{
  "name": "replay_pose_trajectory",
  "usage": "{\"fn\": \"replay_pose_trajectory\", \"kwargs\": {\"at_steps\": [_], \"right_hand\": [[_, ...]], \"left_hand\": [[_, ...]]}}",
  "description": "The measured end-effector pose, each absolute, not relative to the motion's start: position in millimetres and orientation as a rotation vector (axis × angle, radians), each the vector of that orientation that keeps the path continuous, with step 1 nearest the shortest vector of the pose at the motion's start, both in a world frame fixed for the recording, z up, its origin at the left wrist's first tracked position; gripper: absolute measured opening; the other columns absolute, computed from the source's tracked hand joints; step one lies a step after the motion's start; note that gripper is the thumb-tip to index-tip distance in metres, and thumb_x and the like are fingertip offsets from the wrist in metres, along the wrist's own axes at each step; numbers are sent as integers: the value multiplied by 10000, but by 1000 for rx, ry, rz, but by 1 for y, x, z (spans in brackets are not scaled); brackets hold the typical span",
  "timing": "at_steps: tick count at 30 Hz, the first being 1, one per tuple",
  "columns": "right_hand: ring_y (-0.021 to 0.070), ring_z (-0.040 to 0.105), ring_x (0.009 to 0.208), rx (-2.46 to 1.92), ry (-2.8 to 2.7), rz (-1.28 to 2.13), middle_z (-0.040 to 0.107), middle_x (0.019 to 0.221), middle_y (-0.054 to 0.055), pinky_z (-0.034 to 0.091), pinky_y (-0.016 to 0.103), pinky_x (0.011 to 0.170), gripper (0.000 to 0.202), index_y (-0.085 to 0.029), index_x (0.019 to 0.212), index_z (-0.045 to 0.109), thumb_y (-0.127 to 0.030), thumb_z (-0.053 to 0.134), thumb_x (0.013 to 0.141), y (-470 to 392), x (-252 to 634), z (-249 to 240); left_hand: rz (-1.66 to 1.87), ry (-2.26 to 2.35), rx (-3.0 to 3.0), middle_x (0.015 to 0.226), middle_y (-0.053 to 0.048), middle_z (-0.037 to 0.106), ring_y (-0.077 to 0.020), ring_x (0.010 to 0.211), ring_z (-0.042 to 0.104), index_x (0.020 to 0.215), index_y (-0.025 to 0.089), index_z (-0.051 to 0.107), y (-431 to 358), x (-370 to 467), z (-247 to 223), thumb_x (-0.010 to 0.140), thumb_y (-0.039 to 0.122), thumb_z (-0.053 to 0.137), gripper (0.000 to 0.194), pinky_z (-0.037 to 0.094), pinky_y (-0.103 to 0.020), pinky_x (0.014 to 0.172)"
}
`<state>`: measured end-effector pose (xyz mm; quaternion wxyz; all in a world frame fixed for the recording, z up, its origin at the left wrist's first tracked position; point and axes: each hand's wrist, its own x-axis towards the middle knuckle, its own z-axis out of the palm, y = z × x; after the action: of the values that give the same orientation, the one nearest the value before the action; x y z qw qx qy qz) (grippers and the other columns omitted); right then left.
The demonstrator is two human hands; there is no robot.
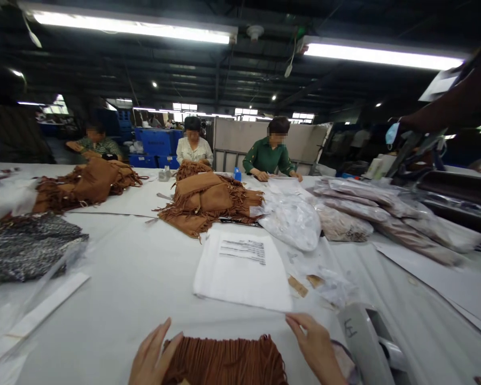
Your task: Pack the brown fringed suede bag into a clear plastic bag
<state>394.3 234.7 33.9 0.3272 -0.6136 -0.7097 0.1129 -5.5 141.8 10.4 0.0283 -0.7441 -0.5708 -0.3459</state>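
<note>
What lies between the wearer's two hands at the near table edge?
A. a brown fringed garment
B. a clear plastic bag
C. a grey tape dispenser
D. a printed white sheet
A: the left hand and right hand rest at either side of the brown fringed garment.

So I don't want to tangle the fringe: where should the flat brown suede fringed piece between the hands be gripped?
Probably by its two side edges, from left and right. The brown suede fringed piece lies flat, fringe strands running toward the top edge, with the left hand and right hand already flanking it.
</note>
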Motion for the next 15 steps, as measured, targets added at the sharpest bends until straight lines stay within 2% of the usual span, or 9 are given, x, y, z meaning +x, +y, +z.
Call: {"fn": "replay_pose_trajectory", "kwargs": {"at_steps": [2, 5, 8, 11, 13, 15], "right_hand": [[233, 661, 770, -1633, -1841, 495, 733, 800, 59, 503, 357, 749, 273, -218, 747, 716, -406, 531, 818, 269, 362, 45], [205, 648, 699, -1707, -1866, 631, 713, 707, 31, 476, 313, 691, 183, -201, 659, 696, -342, 605, 732, 314, 329, 46], [197, 635, 686, -1739, -1906, 612, 692, 695, 22, 448, 284, 647, 80, -185, 654, 683, -249, 684, 605, 343, 316, 34], [209, 622, 716, -1779, -1929, 555, 676, 729, 26, 429, 285, 647, 176, -177, 680, 671, -179, 713, 509, 356, 314, 19], [202, 616, 716, -1791, -1946, 519, 666, 732, 25, 417, 281, 639, 118, -181, 669, 657, -204, 693, 558, 358, 315, 12], [190, 612, 703, -1787, -1961, 499, 660, 724, 24, 405, 276, 627, 69, -187, 650, 644, -255, 639, 661, 360, 316, 8]], "left_hand": [[-939, -1590, -2539, 1489, -81, 388, -308, 1342, 387, 1438, 356, 313, 190, 7, 29, 834, 343, 600, 668, 439, -505, 1028], [-723, -1588, -2792, 1508, -119, 346, -312, 1389, 299, 1421, 275, 364, 266, 39, 47, 864, 417, 547, 604, 339, -538, 1090], [-339, -1830, -2900, 1509, -175, 320, -385, 1398, 239, 1430, 224, 353, 323, 69, 44, 786, 540, 597, 758, 249, -586, 1104], [-116, -1983, -2886, 1488, -226, 326, -460, 1369, 251, 1432, 201, 349, 354, 87, 31, 675, 626, 652, 920, 219, -633, 1075], [-49, -2005, -2865, 1472, -242, 338, -483, 1346, 280, 1430, 208, 348, 363, 93, 26, 614, 676, 661, 991, 222, -653, 1050], [40, -2014, -2845, 1438, -246, 382, -493, 1305, 343, 1420, 225, 361, 367, 97, 28, 564, 730, 652, 1035, 262, -664, 1008]]}}
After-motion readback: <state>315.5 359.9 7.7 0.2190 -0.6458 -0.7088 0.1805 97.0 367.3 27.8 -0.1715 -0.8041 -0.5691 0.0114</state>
